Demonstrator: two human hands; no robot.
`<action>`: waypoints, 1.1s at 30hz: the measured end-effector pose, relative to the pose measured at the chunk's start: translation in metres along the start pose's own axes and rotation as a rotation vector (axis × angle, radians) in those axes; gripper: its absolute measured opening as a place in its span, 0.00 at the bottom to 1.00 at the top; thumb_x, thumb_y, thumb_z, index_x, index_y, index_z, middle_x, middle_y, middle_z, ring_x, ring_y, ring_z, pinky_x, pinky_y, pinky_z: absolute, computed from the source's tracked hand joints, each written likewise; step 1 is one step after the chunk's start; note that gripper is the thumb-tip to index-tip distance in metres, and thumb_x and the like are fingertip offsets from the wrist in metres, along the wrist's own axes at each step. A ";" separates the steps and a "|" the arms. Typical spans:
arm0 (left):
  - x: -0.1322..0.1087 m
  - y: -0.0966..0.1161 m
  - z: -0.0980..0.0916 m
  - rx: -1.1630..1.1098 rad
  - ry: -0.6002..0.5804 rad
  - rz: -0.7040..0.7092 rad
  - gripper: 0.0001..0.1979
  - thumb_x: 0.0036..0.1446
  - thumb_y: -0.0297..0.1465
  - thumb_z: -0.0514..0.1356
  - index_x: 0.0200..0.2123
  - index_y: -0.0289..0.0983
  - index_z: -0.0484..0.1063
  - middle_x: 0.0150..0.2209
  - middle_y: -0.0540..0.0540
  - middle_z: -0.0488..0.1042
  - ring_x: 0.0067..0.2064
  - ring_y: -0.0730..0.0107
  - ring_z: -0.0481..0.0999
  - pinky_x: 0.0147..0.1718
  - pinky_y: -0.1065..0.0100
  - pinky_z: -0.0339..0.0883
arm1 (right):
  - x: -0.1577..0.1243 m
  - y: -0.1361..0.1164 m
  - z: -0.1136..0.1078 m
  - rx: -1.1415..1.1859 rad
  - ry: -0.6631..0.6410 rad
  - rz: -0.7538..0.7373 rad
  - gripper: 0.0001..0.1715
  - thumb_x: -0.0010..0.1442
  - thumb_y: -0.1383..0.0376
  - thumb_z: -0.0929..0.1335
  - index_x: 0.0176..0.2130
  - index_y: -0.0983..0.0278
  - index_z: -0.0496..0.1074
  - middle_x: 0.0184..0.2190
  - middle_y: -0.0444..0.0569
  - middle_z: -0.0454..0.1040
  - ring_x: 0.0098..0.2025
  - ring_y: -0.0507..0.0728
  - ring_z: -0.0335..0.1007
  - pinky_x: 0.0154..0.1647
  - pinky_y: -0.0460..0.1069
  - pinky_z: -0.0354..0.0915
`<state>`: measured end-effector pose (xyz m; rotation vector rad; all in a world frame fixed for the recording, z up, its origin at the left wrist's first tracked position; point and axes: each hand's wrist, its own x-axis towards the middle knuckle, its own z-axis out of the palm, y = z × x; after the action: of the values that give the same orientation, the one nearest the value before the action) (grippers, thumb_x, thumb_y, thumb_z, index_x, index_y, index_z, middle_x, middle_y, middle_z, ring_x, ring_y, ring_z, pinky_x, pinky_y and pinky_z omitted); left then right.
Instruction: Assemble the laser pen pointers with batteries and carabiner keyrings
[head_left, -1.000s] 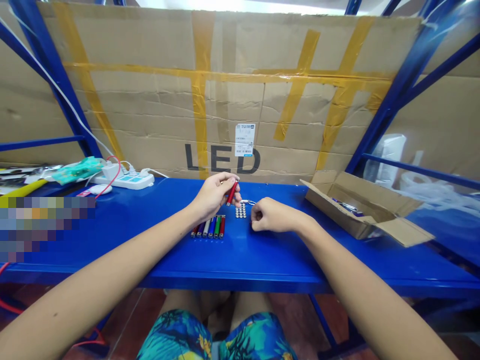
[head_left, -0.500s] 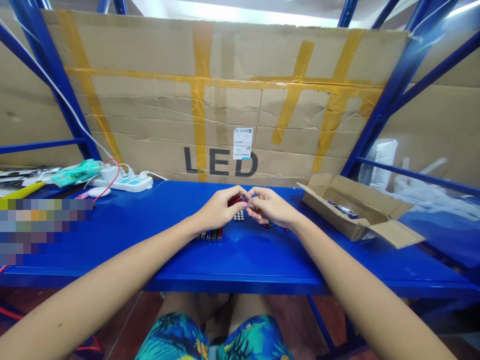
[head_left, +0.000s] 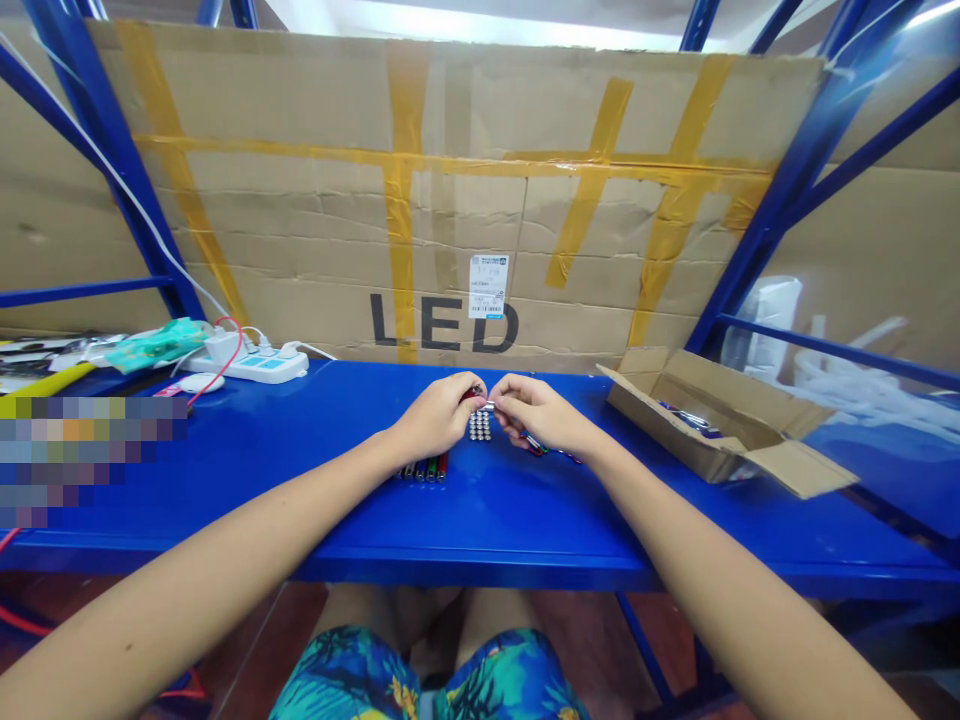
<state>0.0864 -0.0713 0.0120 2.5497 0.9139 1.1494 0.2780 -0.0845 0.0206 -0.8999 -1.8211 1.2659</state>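
Note:
My left hand (head_left: 441,410) is closed round a slim red metal tube (head_left: 471,392), most of it hidden by the fingers. Fingertip to fingertip with it, my right hand (head_left: 534,408) pinches a small silver cylindrical piece (head_left: 490,406) at the tube's end. Just below the hands, small round silver button cells (head_left: 480,428) stand in neat rows on the blue table. Under my left wrist lies a row of coloured metal tubes (head_left: 427,468) with silver ends. Beneath my right hand are more coloured metal pieces (head_left: 534,443), partly covered.
An open cardboard box (head_left: 705,460) with metal tubes inside stands at the right. A white power strip (head_left: 274,366) with plugs and cables sits at the back left, beside a teal packet (head_left: 161,345). A tall cardboard panel (head_left: 315,240) closes off the table's back.
My left hand has drawn slightly left and the red tube shows less. The silver piece now shows between the fingertips, and more button cells are uncovered.

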 end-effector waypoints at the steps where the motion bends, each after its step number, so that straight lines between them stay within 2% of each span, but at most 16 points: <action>1: 0.000 0.000 0.000 -0.002 0.003 -0.005 0.05 0.61 0.28 0.53 0.34 0.37 0.67 0.33 0.46 0.73 0.36 0.66 0.71 0.37 0.64 0.62 | 0.000 0.001 0.001 -0.048 0.013 -0.015 0.07 0.62 0.61 0.65 0.36 0.62 0.62 0.22 0.39 0.64 0.17 0.47 0.59 0.15 0.43 0.56; 7: 0.001 -0.001 0.000 -0.082 -0.033 -0.030 0.03 0.60 0.28 0.54 0.35 0.37 0.68 0.35 0.47 0.74 0.36 0.67 0.71 0.37 0.65 0.62 | -0.001 0.002 0.003 -0.112 0.053 -0.094 0.10 0.65 0.58 0.61 0.35 0.61 0.59 0.22 0.39 0.67 0.17 0.47 0.62 0.15 0.44 0.59; 11: 0.000 0.002 -0.001 -0.115 0.015 -0.062 0.04 0.61 0.28 0.54 0.35 0.36 0.68 0.31 0.49 0.73 0.33 0.69 0.70 0.35 0.67 0.62 | 0.001 0.002 0.004 -0.035 0.058 -0.101 0.12 0.64 0.57 0.64 0.34 0.61 0.58 0.23 0.39 0.66 0.17 0.47 0.61 0.17 0.45 0.60; 15: 0.000 0.005 -0.001 -0.107 0.037 -0.049 0.04 0.60 0.29 0.56 0.34 0.36 0.69 0.30 0.49 0.73 0.32 0.71 0.70 0.34 0.68 0.62 | 0.002 0.003 0.005 0.082 0.063 -0.092 0.15 0.60 0.56 0.67 0.32 0.61 0.58 0.21 0.38 0.63 0.18 0.47 0.55 0.16 0.43 0.53; 18: -0.001 0.005 0.000 -0.097 0.057 -0.041 0.05 0.60 0.30 0.56 0.34 0.36 0.70 0.30 0.49 0.74 0.32 0.71 0.70 0.34 0.68 0.63 | 0.004 0.005 0.006 0.064 0.081 -0.079 0.15 0.61 0.56 0.66 0.31 0.60 0.57 0.20 0.37 0.60 0.18 0.46 0.52 0.17 0.43 0.49; 20: 0.000 0.004 0.001 -0.083 0.058 -0.051 0.06 0.61 0.32 0.56 0.35 0.36 0.70 0.31 0.49 0.75 0.33 0.70 0.72 0.35 0.67 0.64 | 0.006 0.008 0.005 -0.039 0.123 -0.103 0.12 0.61 0.58 0.64 0.31 0.60 0.57 0.19 0.37 0.59 0.17 0.47 0.51 0.18 0.45 0.50; 23: 0.001 0.004 0.002 -0.031 0.044 -0.090 0.07 0.60 0.32 0.57 0.37 0.36 0.72 0.34 0.47 0.76 0.36 0.66 0.74 0.38 0.65 0.66 | 0.009 0.015 0.002 -0.339 0.246 -0.234 0.08 0.61 0.62 0.63 0.31 0.62 0.60 0.22 0.40 0.63 0.22 0.50 0.57 0.24 0.47 0.55; 25: 0.001 0.004 0.003 0.012 0.043 -0.100 0.10 0.60 0.30 0.55 0.43 0.35 0.72 0.41 0.43 0.77 0.42 0.63 0.75 0.44 0.62 0.67 | 0.010 0.019 -0.001 -0.535 0.313 -0.322 0.07 0.61 0.65 0.62 0.30 0.62 0.62 0.25 0.43 0.67 0.27 0.52 0.60 0.29 0.48 0.56; 28: 0.000 0.004 0.005 0.048 0.019 -0.076 0.16 0.62 0.27 0.51 0.51 0.34 0.69 0.49 0.39 0.75 0.51 0.59 0.73 0.51 0.58 0.64 | 0.011 0.022 -0.003 -0.686 0.339 -0.369 0.07 0.62 0.67 0.61 0.31 0.63 0.62 0.26 0.45 0.69 0.28 0.53 0.62 0.31 0.48 0.56; 30: -0.001 0.004 0.007 0.025 -0.019 -0.081 0.20 0.62 0.28 0.50 0.57 0.33 0.65 0.45 0.39 0.76 0.47 0.60 0.75 0.47 0.59 0.66 | 0.011 0.022 -0.003 -0.735 0.347 -0.382 0.06 0.62 0.67 0.60 0.32 0.62 0.62 0.26 0.45 0.69 0.28 0.53 0.63 0.32 0.48 0.56; 33: -0.003 0.005 0.011 -0.059 -0.056 -0.120 0.22 0.62 0.29 0.51 0.59 0.32 0.59 0.33 0.45 0.76 0.35 0.64 0.75 0.36 0.62 0.66 | 0.010 0.021 -0.002 -0.796 0.330 -0.413 0.06 0.63 0.68 0.59 0.33 0.62 0.61 0.27 0.47 0.70 0.29 0.54 0.64 0.32 0.48 0.56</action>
<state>0.0949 -0.0766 0.0050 2.4321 0.9895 1.0497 0.2775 -0.0696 0.0031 -0.9817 -2.0965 0.0959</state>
